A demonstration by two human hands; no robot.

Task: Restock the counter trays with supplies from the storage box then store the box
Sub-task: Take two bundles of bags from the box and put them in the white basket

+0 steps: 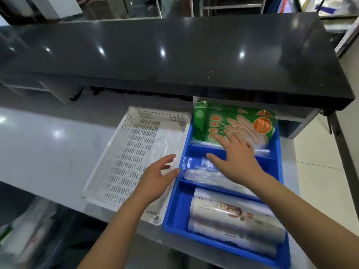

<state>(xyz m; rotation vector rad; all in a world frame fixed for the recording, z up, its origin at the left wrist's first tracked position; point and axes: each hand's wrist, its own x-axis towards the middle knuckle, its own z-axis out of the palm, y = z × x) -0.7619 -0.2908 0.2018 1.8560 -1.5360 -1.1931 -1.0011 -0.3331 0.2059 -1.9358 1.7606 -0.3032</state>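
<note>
While both of your hands hang over the trays, neither one grips anything. Your left hand is spread with relaxed fingers above the right edge of the white perforated tray, its fingertips close to the left wall of the blue tray. Your right hand is flat with straight, splayed fingers over the blue tray's far divider. Its fingertips reach the green glove packets, but whether they press on them cannot be told.

The blue tray sits on the grey counter, long axis running from you toward the back. Its far end is tucked under the black glossy shelf and its near end overhangs the counter's front edge. Two cross dividers split it into three compartments. The green packets lean in the far one, clear plastic bags lie in the middle one, and printed rolls lie in the near one, their long axes crosswise, left to right.

The white tray lies just beside it on the left, roughly parallel. A clear plastic sheet lies along its right side.

The counter is pale and reflective, showing ceiling lights. Light floor tiles show to the right. Items below the counter at lower left are too blurred to identify.
</note>
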